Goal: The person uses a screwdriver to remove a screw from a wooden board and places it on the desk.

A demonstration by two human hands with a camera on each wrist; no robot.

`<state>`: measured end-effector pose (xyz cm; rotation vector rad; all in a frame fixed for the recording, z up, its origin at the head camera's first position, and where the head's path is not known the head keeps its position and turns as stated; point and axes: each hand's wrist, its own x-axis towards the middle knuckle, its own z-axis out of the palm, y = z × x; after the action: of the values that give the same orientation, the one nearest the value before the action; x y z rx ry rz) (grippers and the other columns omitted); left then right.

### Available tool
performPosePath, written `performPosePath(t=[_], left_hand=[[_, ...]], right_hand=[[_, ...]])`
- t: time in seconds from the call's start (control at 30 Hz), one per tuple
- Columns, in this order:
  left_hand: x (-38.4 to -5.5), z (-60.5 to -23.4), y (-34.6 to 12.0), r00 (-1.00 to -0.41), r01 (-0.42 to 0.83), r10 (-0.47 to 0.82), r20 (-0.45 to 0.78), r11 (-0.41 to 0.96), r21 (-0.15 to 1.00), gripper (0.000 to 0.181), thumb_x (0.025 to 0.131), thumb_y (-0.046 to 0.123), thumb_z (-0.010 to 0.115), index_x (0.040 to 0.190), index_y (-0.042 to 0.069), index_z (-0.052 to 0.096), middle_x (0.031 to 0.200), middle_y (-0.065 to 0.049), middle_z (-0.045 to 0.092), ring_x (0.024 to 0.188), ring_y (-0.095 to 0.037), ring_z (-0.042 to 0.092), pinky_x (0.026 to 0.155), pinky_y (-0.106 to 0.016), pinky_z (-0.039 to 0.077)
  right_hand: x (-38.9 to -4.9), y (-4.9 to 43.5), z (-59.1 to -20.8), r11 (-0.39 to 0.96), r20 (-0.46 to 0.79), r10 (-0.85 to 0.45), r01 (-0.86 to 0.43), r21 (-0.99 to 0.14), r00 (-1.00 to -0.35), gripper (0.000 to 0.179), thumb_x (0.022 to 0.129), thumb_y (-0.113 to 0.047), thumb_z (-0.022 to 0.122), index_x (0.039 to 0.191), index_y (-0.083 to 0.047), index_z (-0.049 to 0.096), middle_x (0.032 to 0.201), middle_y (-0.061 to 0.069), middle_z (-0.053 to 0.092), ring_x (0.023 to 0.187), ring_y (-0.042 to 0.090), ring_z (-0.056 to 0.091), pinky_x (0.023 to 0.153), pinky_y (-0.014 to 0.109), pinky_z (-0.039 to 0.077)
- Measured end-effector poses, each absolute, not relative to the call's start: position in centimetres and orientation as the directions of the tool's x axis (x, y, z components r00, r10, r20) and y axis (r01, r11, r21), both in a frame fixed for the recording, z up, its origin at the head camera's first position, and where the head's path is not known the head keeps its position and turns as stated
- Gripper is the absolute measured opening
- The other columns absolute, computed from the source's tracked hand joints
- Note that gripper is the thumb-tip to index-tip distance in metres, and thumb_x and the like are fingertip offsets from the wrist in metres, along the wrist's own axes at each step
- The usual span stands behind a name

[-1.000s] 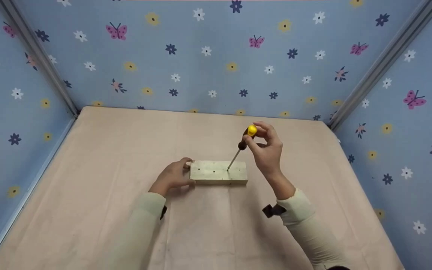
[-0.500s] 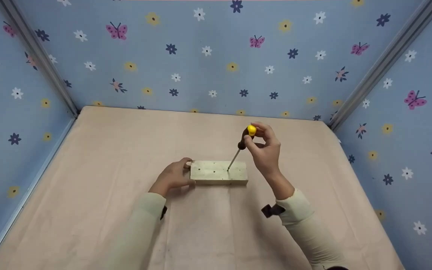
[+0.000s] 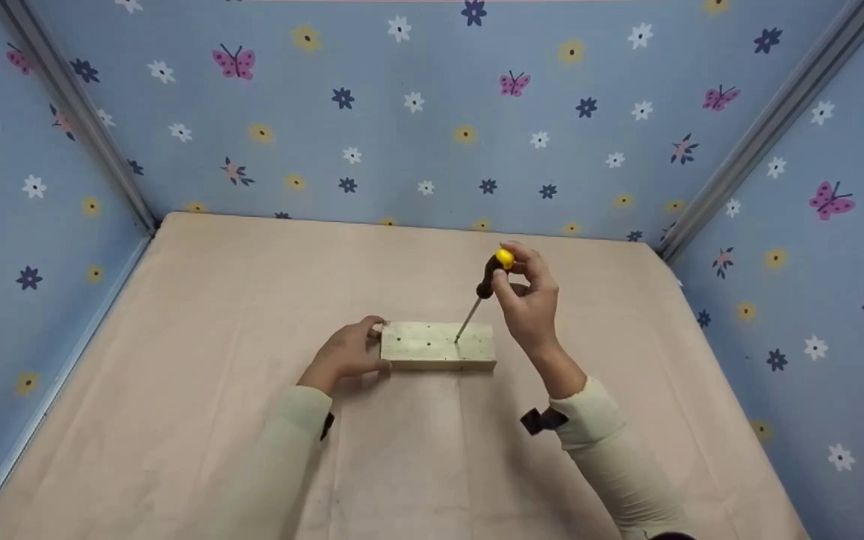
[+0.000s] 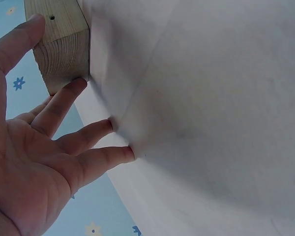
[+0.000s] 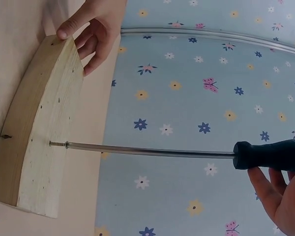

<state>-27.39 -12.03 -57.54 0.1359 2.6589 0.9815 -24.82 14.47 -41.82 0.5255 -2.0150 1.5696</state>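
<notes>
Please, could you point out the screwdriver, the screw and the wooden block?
Screwdriver (image 5: 187,153): right wrist view, on its metal shaft.
Screw (image 5: 58,144): right wrist view, on its shank.
Wooden block (image 3: 439,349): head view, on its top face.

Left fingers (image 4: 90,134) spread, right fingers (image 5: 264,191) curl higher.

The beige-covered desk (image 3: 237,292) shows creases. Blue walls (image 3: 443,67) printed with flowers (image 3: 399,28) and butterflies (image 3: 234,63) stand behind it and at both sides, grey rails (image 3: 769,129) in the corners.
</notes>
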Motion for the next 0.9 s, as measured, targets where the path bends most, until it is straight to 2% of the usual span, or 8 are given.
performPosePath(t=[0.17,0.43,0.57,0.7,0.9], left_hand=[[-27.4,-57.6,-12.0,-0.951,-0.014,0.191,-0.243,0.758,0.652,0.081,0.073,0.034,0.081,0.142,0.02,0.041,0.136,-0.007,0.055,0.129,-0.028,0.049,0.11,-0.048,0.037],[-27.4,-57.7,-12.1,-0.954,0.029,0.219,-0.206,0.748,0.663,0.078,0.074,0.032,0.08,0.141,0.019,0.042,0.135,-0.007,0.058,0.128,-0.028,0.051,0.108,-0.047,0.039],[-27.4,-57.7,-12.2,-0.954,0.031,0.22,-0.203,0.748,0.664,0.079,0.074,0.033,0.081,0.142,0.019,0.042,0.136,-0.007,0.057,0.128,-0.027,0.051,0.109,-0.046,0.038],[-27.4,-57.7,-12.2,-0.954,0.03,0.22,-0.205,0.749,0.662,0.079,0.075,0.033,0.08,0.142,0.019,0.041,0.136,-0.008,0.056,0.128,-0.028,0.051,0.109,-0.047,0.039],[-27.4,-57.8,-12.1,-0.954,0.021,0.213,-0.213,0.753,0.658,0.078,0.074,0.034,0.08,0.141,0.02,0.043,0.136,-0.008,0.057,0.128,-0.028,0.051,0.109,-0.047,0.039]], right_hand=[[-26.4,15.1,-43.9,0.249,0.625,0.041,-0.598,-0.762,-0.779,0.035,0.09,0.002,0.057,0.124,-0.006,0.058,0.115,0.014,0.06,0.091,0.017,0.061,0.066,0.022,0.056],[-25.6,14.6,-42.7,0.227,0.618,0.01,-0.6,-0.767,-0.786,0.031,0.088,0.009,0.056,0.119,0.009,0.054,0.119,0.022,0.052,0.089,0.015,0.061,0.064,0.031,0.058],[-24.9,14.2,-41.5,0.238,0.632,0.015,-0.611,-0.755,-0.775,0.031,0.086,0.006,0.064,0.116,0.01,0.054,0.114,0.023,0.05,0.086,0.01,0.059,0.068,0.023,0.058],[-24.7,14.0,-41.1,0.273,0.646,0.027,-0.615,-0.739,-0.763,0.031,0.086,0.005,0.066,0.116,0.008,0.057,0.109,0.022,0.056,0.087,0.009,0.059,0.068,0.017,0.054],[-24.6,14.0,-41.2,0.325,0.661,0.003,-0.624,-0.71,-0.751,0.032,0.092,0.004,0.057,0.123,0.008,0.054,0.11,0.025,0.058,0.093,0.025,0.063,0.069,0.016,0.052]])
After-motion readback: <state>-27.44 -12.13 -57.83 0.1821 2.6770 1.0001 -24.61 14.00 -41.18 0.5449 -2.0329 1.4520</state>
